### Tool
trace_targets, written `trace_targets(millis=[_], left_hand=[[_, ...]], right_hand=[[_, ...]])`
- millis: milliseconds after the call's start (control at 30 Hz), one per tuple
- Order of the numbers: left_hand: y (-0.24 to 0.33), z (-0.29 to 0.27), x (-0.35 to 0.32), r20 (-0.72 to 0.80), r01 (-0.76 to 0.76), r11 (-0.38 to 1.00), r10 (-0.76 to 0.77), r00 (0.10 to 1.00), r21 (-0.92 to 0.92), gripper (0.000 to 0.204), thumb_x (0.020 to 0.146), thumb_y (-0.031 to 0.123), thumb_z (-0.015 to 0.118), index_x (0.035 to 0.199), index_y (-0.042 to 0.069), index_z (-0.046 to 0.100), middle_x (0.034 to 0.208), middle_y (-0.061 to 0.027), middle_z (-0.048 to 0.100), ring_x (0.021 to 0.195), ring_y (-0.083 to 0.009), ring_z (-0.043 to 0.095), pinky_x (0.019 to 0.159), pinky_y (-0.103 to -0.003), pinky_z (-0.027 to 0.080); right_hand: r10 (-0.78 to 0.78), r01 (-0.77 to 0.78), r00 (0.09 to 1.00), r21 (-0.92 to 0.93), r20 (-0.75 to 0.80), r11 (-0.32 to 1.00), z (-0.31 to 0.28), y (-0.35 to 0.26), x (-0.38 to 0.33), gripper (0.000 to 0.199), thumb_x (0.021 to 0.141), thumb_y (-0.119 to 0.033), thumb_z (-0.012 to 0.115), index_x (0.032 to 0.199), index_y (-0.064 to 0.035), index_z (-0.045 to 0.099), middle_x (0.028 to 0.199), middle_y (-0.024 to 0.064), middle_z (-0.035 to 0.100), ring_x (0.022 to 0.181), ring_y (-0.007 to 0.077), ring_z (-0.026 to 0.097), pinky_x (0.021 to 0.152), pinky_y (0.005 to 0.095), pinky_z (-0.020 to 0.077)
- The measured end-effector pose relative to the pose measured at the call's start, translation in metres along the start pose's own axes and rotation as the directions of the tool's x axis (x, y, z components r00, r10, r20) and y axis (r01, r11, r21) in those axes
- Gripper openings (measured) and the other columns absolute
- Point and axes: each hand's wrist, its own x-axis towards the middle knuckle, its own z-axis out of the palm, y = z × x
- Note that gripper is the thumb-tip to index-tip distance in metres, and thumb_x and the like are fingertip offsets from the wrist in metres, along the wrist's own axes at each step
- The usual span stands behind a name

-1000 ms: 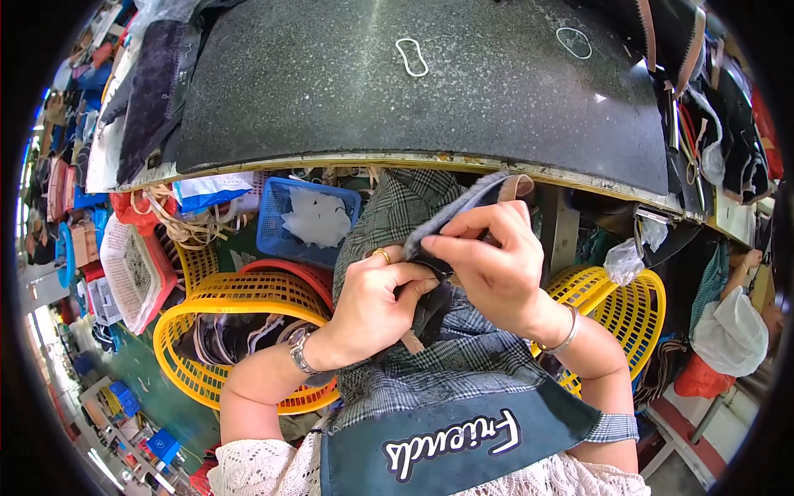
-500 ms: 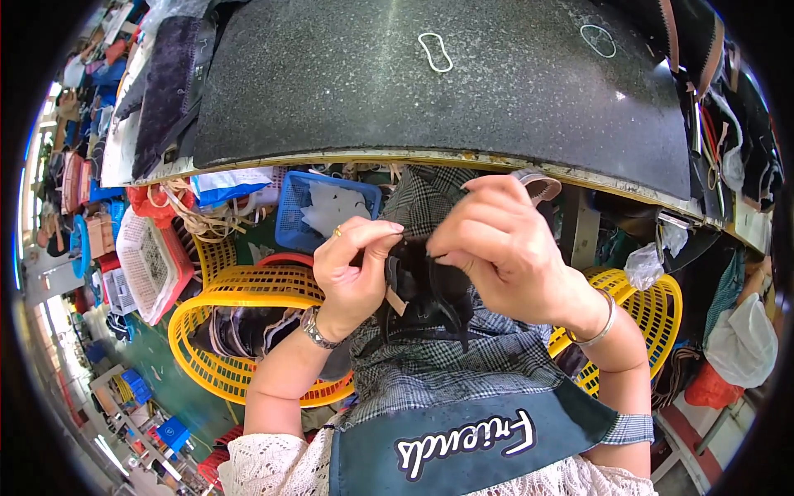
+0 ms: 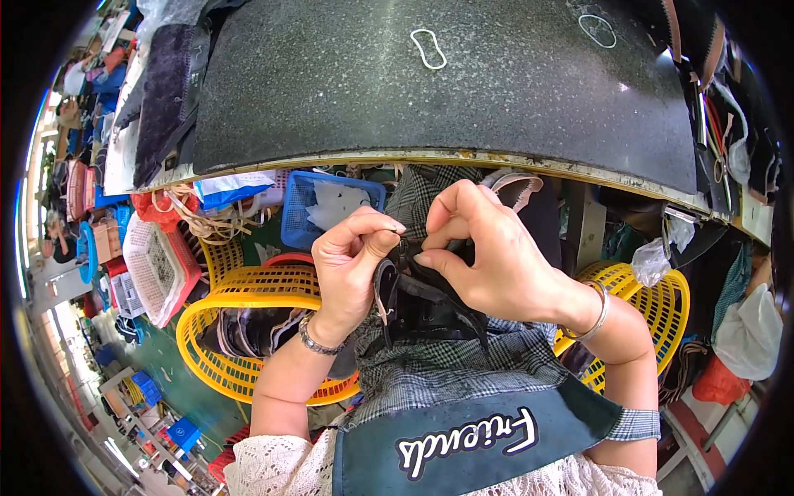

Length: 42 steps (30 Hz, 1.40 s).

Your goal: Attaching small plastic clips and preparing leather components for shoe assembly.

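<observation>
In front of my lap, my left hand point(image 3: 351, 256) is closed, thumb and forefinger pressed together in a pinch. A tiny dark bit shows at its fingertips; I cannot make out what it is. Close beside it, my right hand point(image 3: 484, 252) is closed, with bent fingers and the thumb near the forefinger; what it grips is hidden. Below and between the hands lies a black, curved piece like a shoe upper point(image 3: 430, 312), its raised edges reaching up to the fingers. It rests against my grey checked apron point(image 3: 463, 368).
Ahead stands a speckled black worktable point(image 3: 331, 99) with two white loops point(image 3: 428, 50) on it. A yellow basket point(image 3: 203, 351) of dark pieces is at my left, another yellow basket point(image 3: 674, 306) at my right. Under the table edge sits a blue basket point(image 3: 294, 219) with white scraps.
My right hand has lifted its forefinger from the black piece's edge and turned, its thumb now showing. The black piece sits a little lower and opens wider. The left pinch stays about the same.
</observation>
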Motion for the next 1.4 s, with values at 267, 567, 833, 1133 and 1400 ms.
trace_targets(millis=[267,567,833,1133,1400], left_hand=[[0.000,0.002,-0.005,0.024,0.018,0.999,-0.019,1.000,0.043,0.007,0.086,0.002,0.069,0.092,0.001,0.068,0.085,-0.0033,0.063,0.072,-0.0059,0.051,0.063,-0.018,0.039],[0.005,0.010,-0.007,0.015,0.012,0.997,-0.014,1.000,0.077,0.009,0.085,-0.001,0.068,0.094,-0.001,0.068,0.088,-0.0041,0.064,0.075,-0.0058,0.056,0.067,-0.018,0.044],[0.022,0.008,-0.001,0.099,0.296,0.954,-0.299,0.949,0.041,0.012,0.087,-0.001,0.067,0.098,-0.005,0.068,0.086,-0.0047,0.063,0.076,-0.0091,0.060,0.068,-0.021,0.052],[0.015,0.006,-0.006,0.107,0.299,0.952,-0.292,0.950,-0.060,0.008,0.085,-0.005,0.066,0.093,-0.004,0.067,0.086,-0.0052,0.063,0.076,-0.0112,0.062,0.069,-0.023,0.054],[0.015,-0.001,0.000,0.149,0.486,0.833,-0.463,0.874,-0.265,0.007,0.087,0.003,0.067,0.093,-0.001,0.067,0.088,-0.0043,0.068,0.079,-0.0083,0.062,0.074,-0.021,0.050]], right_hand=[[0.106,-0.100,0.991,0.082,-0.084,0.992,0.001,0.002,-0.005,0.025,0.074,0.001,0.068,0.089,0.0014,0.049,0.077,0.0115,0.063,0.081,0.0323,0.057,0.075,0.0408,0.0432],[0.209,-0.173,0.967,0.224,-0.146,0.959,0.010,0.004,-0.009,0.027,0.072,0.003,0.068,0.084,-0.0015,0.045,0.074,0.0111,0.055,0.075,0.0304,0.054,0.066,0.0394,0.0430],[0.107,-0.066,0.968,0.182,-0.228,0.981,0.014,0.007,-0.011,0.029,0.070,0.006,0.069,0.080,-0.0030,0.043,0.072,0.0092,0.051,0.071,0.0295,0.050,0.062,0.0392,0.0409],[-0.064,0.082,0.957,0.054,-0.284,0.995,0.018,0.015,-0.014,0.028,0.069,0.007,0.070,0.081,-0.0038,0.047,0.068,0.0079,0.052,0.067,0.0299,0.052,0.068,0.0406,0.0420],[-0.493,0.497,0.861,-0.408,0.122,0.766,0.000,0.014,-0.015,0.039,0.067,-0.014,0.067,0.104,-0.0037,0.061,0.080,0.0058,0.061,0.068,0.0226,0.057,0.074,0.0371,0.0455]])
